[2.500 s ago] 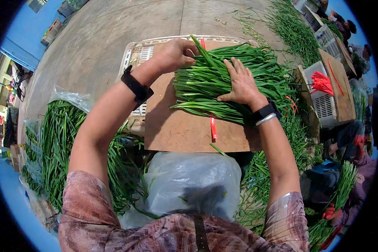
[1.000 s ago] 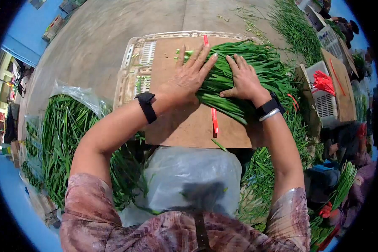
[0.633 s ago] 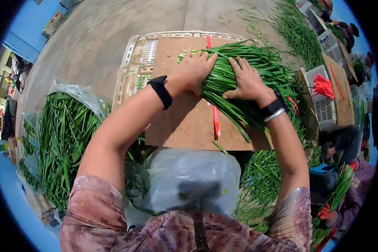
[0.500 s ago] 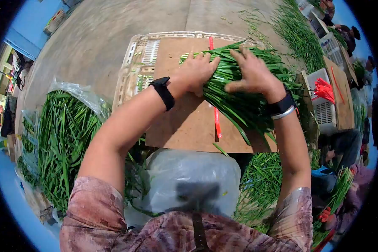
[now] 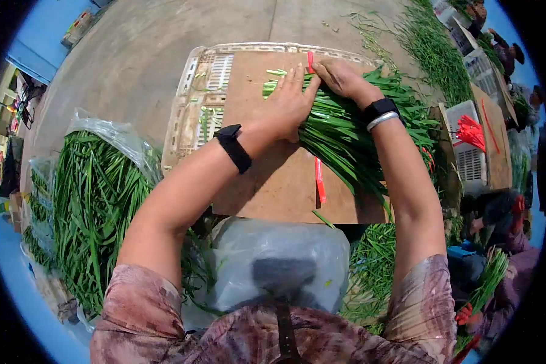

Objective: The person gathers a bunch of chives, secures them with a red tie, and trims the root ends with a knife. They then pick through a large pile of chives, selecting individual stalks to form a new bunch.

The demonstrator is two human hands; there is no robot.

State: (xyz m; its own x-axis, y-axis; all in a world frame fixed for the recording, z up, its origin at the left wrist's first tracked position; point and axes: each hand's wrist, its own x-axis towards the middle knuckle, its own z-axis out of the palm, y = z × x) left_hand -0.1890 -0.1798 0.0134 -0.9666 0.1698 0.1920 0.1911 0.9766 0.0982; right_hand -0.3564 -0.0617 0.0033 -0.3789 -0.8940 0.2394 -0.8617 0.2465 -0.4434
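Green chive-like leaves lie as 1 bundle [image 5: 339,130] across the far right part of a brown board [image 5: 267,182], which rests on a white plastic crate [image 5: 194,103]. The bundle's long axis runs diagonally. Its pale cut ends point toward the board's far edge, beside the left hand. Its leaf tips point toward the near right corner and spill past the right edge.

A red strip [image 5: 319,182] passes under the bundle, crossing it from the far edge toward the near edge. The left hand [image 5: 291,106] lies flat on the stem end with its fingers straight and close together, pressing down and clamped on nothing. The right hand [image 5: 339,76] is at the far edge where the strip comes out. Its fingers are curled, but I cannot tell whether they pinch the strip.

The work looks like gathering the bundle for tying. The 2 ends of the strip would need to come up around the stems while the flat hand keeps them packed.

Loose greens [image 5: 91,200] lie in plastic to the left.
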